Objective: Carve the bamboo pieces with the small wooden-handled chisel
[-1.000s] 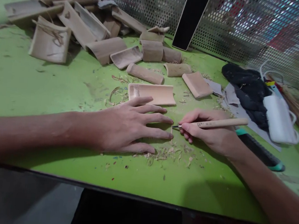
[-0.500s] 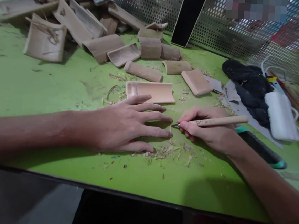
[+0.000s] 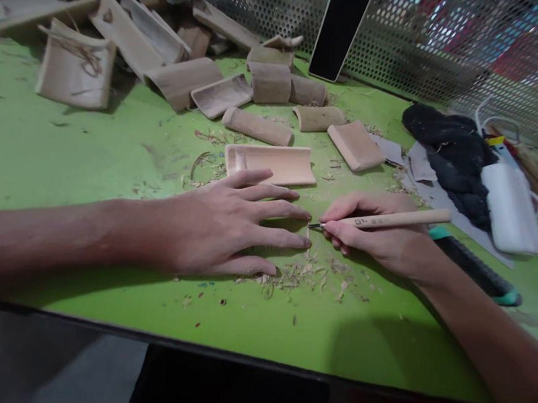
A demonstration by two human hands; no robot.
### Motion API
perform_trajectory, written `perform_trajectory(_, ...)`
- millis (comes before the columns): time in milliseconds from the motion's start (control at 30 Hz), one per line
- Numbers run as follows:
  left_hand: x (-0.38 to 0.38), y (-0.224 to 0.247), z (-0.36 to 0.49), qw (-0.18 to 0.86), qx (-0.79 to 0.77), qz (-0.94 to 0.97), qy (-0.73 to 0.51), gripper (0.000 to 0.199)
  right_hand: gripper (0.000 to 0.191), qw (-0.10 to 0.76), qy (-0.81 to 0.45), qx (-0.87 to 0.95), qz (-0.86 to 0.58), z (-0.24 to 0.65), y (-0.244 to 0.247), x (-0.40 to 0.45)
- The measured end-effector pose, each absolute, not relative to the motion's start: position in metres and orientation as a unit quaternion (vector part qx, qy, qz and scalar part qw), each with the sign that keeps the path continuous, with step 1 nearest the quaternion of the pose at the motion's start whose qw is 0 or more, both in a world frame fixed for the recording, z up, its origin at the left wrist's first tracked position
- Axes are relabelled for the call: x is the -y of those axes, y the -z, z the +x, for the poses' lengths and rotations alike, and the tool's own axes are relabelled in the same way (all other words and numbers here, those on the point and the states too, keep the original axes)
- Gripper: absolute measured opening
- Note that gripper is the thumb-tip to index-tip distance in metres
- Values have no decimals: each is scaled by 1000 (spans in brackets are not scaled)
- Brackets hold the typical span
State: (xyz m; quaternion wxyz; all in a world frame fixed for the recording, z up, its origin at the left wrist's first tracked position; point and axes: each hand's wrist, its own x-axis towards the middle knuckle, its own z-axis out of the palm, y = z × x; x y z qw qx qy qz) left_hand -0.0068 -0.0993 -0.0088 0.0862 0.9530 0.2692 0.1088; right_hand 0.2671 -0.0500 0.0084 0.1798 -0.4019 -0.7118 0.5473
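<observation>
Wood-handled cutter [image 3: 395, 220] in R hand [image 3: 389, 245], low over green bench [image 3: 149, 304], tip pointing to the left. Held in manner of a pen: R thumb and fingers pinched round lower part, long axis lying almost crosswise in view, handle end to the right and a bit farther from wearer.

Most important relation in space: metal tip [image 3: 315, 225] at thin pale strip [image 3: 308, 235], or maybe edge of larger hidden piece; cannot tell which. Strip lying approx. square to cutter, running toward and away from wearer, in gap btwn tips of L index and middle fingers. Contact of tip w/ strip probable, but too small to be certain. L fingertips nearest to strip, R fingertips just to the right of it.

L hand [image 3: 220, 229] palm down, fingers spread wide, pressing flat, no grasp visible; anything under palm hidden.

Pale shavings [image 3: 286, 277] on near side, close to L thumb. On far side, bamboo piece [image 3: 281, 163], hollow face up, partly behind L little finger. Farther, other bamboo pieces [image 3: 259, 126], heaped at far left. By R forearm, dark tool w/ teal ends [image 3: 473, 264]; beyond, dark cloth [image 3: 462, 164] and white obj. [image 3: 510, 211]. At back, phone-like slab [image 3: 340, 33] before perforated screen [image 3: 414, 64].
</observation>
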Motion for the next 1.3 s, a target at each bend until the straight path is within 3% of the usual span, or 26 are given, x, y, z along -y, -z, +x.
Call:
perform_trajectory(467, 99, 8, -7, 86, -270, 954, -98, 48, 1, 186, -540, 713, -407, 265, -12, 53)
perform_trajectory(1300, 101, 8, -7, 85, -277, 953, -86, 49, 6, 160, -569, 698, -405, 264, -16, 48)
